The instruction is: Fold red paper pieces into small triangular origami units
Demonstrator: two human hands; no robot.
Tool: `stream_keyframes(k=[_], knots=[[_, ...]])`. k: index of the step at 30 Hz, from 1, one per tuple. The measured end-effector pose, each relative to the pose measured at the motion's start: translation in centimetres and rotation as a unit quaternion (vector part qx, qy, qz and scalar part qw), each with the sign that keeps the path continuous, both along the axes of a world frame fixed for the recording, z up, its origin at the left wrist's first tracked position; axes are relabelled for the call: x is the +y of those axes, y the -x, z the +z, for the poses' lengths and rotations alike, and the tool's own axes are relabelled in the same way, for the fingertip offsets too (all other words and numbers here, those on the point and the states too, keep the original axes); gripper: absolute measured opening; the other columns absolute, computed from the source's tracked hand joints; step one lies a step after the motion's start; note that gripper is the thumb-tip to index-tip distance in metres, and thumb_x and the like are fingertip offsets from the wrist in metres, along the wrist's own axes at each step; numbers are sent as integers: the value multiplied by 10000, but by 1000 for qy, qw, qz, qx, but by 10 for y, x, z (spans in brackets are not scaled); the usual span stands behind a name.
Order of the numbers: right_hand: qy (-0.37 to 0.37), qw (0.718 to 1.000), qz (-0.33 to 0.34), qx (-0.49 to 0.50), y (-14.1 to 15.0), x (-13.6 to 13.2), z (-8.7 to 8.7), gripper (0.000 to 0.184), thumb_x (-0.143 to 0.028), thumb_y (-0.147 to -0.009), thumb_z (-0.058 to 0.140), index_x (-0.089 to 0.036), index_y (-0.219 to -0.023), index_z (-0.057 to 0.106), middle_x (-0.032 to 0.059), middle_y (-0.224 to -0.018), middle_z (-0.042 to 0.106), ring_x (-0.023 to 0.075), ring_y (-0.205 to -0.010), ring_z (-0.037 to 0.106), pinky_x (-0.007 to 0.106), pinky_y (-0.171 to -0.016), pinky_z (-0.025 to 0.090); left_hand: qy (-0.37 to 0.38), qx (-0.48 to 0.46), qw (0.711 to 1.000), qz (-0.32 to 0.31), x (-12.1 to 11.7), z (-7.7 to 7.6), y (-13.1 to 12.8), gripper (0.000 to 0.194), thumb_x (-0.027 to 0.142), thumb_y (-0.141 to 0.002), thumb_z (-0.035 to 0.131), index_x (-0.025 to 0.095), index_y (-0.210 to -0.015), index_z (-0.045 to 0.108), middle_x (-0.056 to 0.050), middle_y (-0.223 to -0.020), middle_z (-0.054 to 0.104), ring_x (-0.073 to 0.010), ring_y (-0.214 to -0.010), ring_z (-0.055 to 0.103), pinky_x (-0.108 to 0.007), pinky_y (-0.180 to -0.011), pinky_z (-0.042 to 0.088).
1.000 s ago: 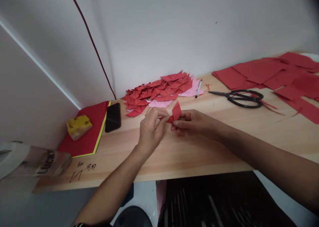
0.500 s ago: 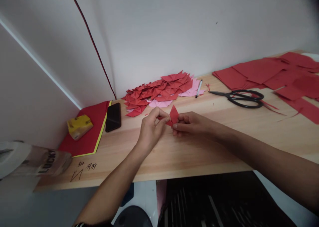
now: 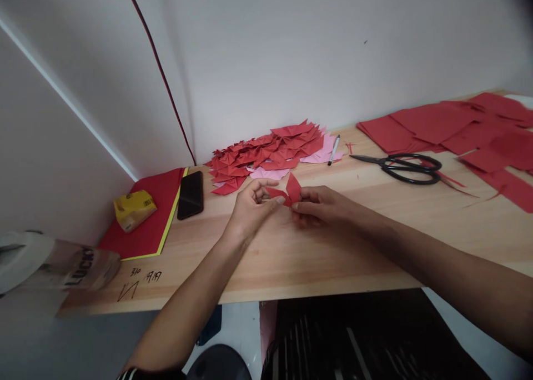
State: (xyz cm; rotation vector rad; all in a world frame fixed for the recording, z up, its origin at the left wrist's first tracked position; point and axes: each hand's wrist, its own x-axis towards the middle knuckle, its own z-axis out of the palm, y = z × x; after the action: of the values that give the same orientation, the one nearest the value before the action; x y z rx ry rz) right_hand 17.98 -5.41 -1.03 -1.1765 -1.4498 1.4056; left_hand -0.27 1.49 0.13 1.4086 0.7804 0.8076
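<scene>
Folded Red Paper Held Between Two Hands

The left hand (image 3: 255, 205) and right hand (image 3: 314, 205) each grip the folded red paper (image 3: 293, 189) above the wooden surface (image 3: 266, 263), in front of the folded-paper pile (image 3: 270, 149); scissors (image 3: 406, 166) lie to the right.

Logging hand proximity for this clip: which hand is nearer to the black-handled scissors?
The right. The right hand is to the left of the scissors and a little closer to the camera; the left hand is farther left, beyond the right hand.
</scene>
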Motion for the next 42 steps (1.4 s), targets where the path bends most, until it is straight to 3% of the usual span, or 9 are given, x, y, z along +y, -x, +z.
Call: stream_keyframes(k=[4,10,17,25,28,34,42], knots=[[-7,1000,7,12,0,1,-1,195,-351,-858,602,-158,-830,601,24,-714,647,95,-552,531,230,-487,378,65,-41,996,-39,-5,-6,-5,404,283,-591,868,132,-908,669,-43,-840,722,-126,-764,655,-252,-748,491],[-8,1000,7,8,2,1,-2,152,-314,-842,614,-164,-856,600,13,-722,653,98,-562,542,230,-496,388,49,-12,998,-26,-10,-2,-7,261,326,-645,834,117,-714,694,-18,-664,681,-92,-592,572,-234,-628,447],[-16,999,9,-26,3,1,0,166,-326,-852,601,-161,-864,610,27,-732,664,115,-602,577,232,-505,395,51,-34,997,-40,-10,-9,-6,231,315,-682,798,109,-729,704,-47,-700,695,-116,-635,596,-250,-640,441],[-39,999,-12,-29,8,-2,4,244,-415,-860,620,-171,-854,615,16,-716,640,110,-581,544,237,-507,384,46,-22,999,6,-7,-12,-8,273,331,-647,816,121,-665,641,24,-544,566,-51,-475,409,-215,-482,259],[-55,998,-26,-36,10,-4,6,269,-444,-858,619,-176,-834,616,15,-729,644,117,-588,543,249,-536,393,48,-24,999,2,-7,-11,-8,288,347,-653,812,118,-688,642,12,-571,586,-56,-486,433,-212,-490,286],[-75,996,-28,-49,5,-2,4,268,-437,-882,595,-174,-837,623,16,-760,624,125,-629,542,258,-582,414,23,11,997,-67,-5,-7,-5,327,421,-740,748,115,-726,634,-9,-619,607,-65,-514,474,-211,-506,328],[-32,999,7,-9,4,3,-2,334,-504,-844,640,-172,-862,606,22,-756,665,115,-578,562,254,-552,418,66,-58,996,-33,-7,-8,-7,317,369,-669,804,119,-689,609,10,-586,579,-60,-494,474,-206,-496,335]])
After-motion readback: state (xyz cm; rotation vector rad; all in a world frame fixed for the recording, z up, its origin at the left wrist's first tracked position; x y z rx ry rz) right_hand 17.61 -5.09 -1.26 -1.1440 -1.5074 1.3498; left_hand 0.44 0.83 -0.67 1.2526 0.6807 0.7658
